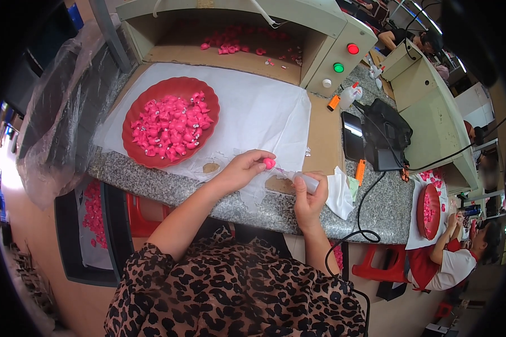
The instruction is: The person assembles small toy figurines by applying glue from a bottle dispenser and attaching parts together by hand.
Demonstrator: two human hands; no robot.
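Note:
Between the fingertips of my left hand (241, 171) is a small bright pink piece (269, 163), too small to make out in detail. My right hand (310, 206) is wrapped around a translucent squeeze bottle (307, 183), tilted with its thin nozzle toward the pink piece. Whether the nozzle touches the piece I cannot tell. Both hands are over the near edge of the worn white paper (258, 106). A red scalloped bowl (129, 135), heaped with pink pieces (177, 121), some with silvery bits, stands to the left of my hands.
Behind the paper is a cream box-like station (230, 12) holding more pink pieces. On the right lie a phone (352, 135), a black bag (385, 132), a white bottle (351, 94), orange-handled tools, a cloth (339, 194) and a looping cable (360, 224). A co-worker (449, 255) sits farther right.

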